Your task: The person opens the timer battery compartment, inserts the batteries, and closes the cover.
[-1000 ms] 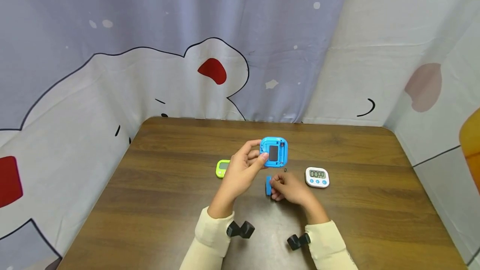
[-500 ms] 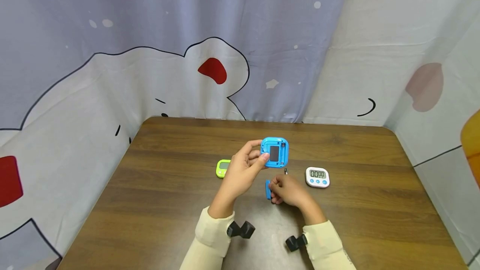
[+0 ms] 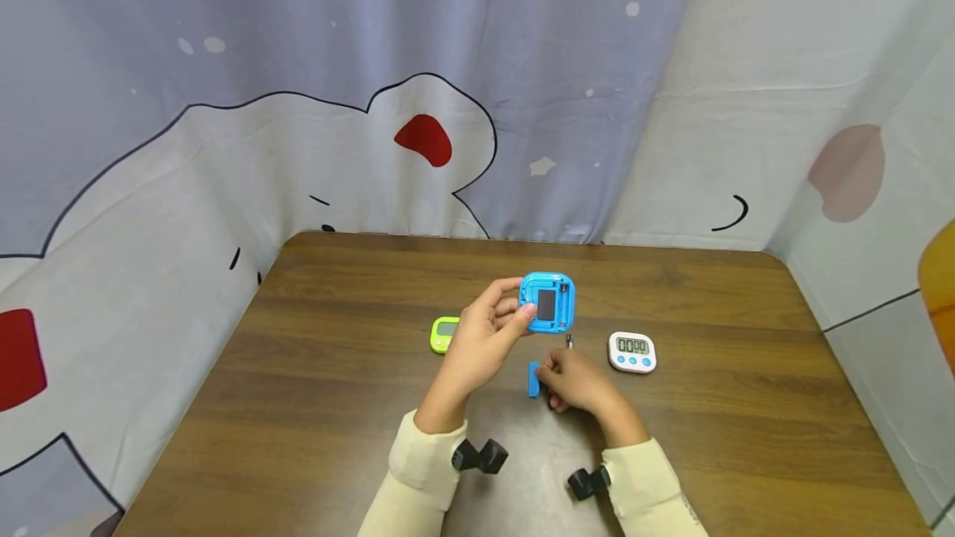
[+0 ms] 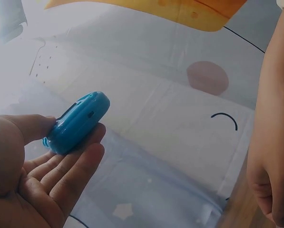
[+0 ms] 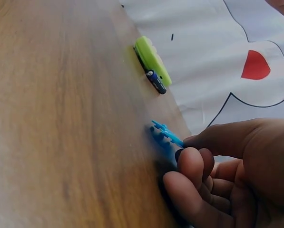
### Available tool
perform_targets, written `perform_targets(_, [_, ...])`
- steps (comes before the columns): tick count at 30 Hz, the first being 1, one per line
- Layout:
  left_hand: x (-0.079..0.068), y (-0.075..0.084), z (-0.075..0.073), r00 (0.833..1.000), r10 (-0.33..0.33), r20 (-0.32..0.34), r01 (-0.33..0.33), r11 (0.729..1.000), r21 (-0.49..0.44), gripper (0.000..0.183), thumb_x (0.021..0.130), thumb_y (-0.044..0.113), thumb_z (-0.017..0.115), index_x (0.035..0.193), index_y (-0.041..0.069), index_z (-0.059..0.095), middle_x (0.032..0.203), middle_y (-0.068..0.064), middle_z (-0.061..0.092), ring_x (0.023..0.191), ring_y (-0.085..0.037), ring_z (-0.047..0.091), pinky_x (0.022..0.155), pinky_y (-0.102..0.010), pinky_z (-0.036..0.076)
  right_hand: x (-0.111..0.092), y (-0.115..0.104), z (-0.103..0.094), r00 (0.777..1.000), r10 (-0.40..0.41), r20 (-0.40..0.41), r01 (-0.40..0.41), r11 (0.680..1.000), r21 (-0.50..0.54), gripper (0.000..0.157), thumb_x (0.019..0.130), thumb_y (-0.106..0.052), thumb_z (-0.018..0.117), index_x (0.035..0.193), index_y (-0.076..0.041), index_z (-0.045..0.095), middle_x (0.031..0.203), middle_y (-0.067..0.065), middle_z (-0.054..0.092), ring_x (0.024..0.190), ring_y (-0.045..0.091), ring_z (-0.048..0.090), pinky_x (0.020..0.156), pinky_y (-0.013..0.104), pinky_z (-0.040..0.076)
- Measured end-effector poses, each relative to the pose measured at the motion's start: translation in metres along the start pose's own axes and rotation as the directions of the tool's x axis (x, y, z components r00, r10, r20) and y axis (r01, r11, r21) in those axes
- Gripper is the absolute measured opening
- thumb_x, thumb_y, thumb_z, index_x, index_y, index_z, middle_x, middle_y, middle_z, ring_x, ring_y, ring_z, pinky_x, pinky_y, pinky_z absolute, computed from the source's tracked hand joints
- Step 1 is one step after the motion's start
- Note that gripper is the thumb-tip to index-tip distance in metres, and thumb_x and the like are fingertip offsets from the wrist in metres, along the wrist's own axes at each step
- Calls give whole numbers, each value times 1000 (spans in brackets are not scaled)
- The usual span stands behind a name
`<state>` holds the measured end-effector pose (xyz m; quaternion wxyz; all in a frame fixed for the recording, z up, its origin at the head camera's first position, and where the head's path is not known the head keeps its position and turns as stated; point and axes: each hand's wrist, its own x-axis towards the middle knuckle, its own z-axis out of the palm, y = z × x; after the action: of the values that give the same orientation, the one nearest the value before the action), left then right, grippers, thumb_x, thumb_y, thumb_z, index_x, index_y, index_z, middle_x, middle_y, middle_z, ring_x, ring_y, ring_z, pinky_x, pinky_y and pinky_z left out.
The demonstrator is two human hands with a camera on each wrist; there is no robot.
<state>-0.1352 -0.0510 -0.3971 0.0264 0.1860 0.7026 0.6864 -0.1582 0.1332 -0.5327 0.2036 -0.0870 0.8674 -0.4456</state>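
My left hand [image 3: 483, 340] holds a blue digital timer [image 3: 565, 302] up above the table, thumb on its back and fingers behind. The timer's back faces the head camera, with an uncovered battery slot along its right side. In the left wrist view the timer [image 4: 80, 124] appears edge-on. Low over the tabletop, my right hand [image 3: 580, 379] pinches a small blue battery cover [image 3: 533, 380] by thumb and fingertips. Small clips show along the cover [image 5: 164, 133] in the right wrist view. A dark spot beside those fingertips is too unclear to name.
A small dark battery [image 3: 569, 341] lies on the wooden table [image 3: 336, 404] just beyond my right hand. To the right sits a white timer [image 3: 632, 353]. A green timer [image 3: 443, 333] is partly hidden behind my left hand. A printed curtain [image 3: 567, 89] hangs behind the table.
My right hand has drawn slightly towards me with the blue battery cover, and more of the battery behind it now shows. The left hand and blue timer have hardly moved.
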Motion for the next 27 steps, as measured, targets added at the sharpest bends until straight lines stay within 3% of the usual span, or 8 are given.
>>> perform_targets(6, [0, 0, 0, 1000, -1, -3, 1, 1000, 11, 37, 100, 10, 56, 134, -3, 47, 110, -23, 67, 97, -28, 69, 85, -43, 55, 0, 1, -1, 1000, 22, 7, -23, 1000, 12, 22, 96, -15, 59, 77, -3, 60, 55, 7, 57, 44, 15, 57, 44, 30, 52])
perform_targets(14, [0, -1, 0, 1000, 2, -6, -2, 1000, -4, 37, 100, 10, 56, 133, -3, 47, 109, -24, 67, 97, -29, 69, 87, -50, 53, -1, 1, -1, 1000, 19, 11, -19, 1000, 18, 22, 97, -16, 59, 79, -3, 60, 57, 7, 57, 45, 14, 57, 44, 31, 53])
perform_targets(21, [0, -1, 1, 1000, 0, -5, 0, 1000, 14, 37, 100, 10, 56, 133, -3, 48, 109, -23, 67, 97, -28, 69, 84, -36, 56, -1, 0, -7, 1000, 6, 24, -7, 999, 51, 20, 97, -15, 58, 84, -1, 62, 58, 7, 57, 46, 16, 58, 46, 34, 54])
perform_targets(27, [1, -1, 1, 1000, -3, -2, 3, 1000, 28, 37, 100, 12, 56, 133, -3, 48, 109, -22, 68, 97, -27, 69, 83, -33, 56, 0, 3, -15, 999, -10, -37, 12, 999, 33, 18, 97, -17, 58, 87, -3, 64, 60, 6, 58, 48, 18, 59, 47, 33, 54])
